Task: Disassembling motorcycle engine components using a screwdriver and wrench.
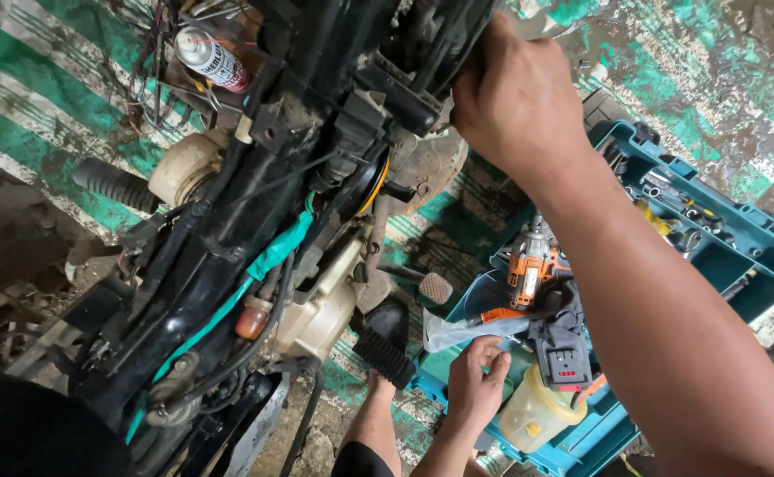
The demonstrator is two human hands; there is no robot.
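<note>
The person's right hand point(515, 97) is closed in a fist grip on the grimy black stripped motorcycle frame point(254, 203), near its upper end at the top of the view; the left hand is out of sight. Just beside it, an open teal plastic tool case point(740, 256) holds an orange-and-black cordless drill point(532, 274), and another person's half-open hand point(478, 380) reaches into it. A white spray can with a red label point(213, 58) sits among tangled wires at the top left, and a dark shape hides the lower left corner.

A green-and-white striped mat point(60, 97) is spread over the dirt floor point(316, 442). A stripped motorcycle point(254, 221) is stood on it, left of the right hand point(515, 97). An open blue tool case point(722, 256) is laid below that hand.
</note>
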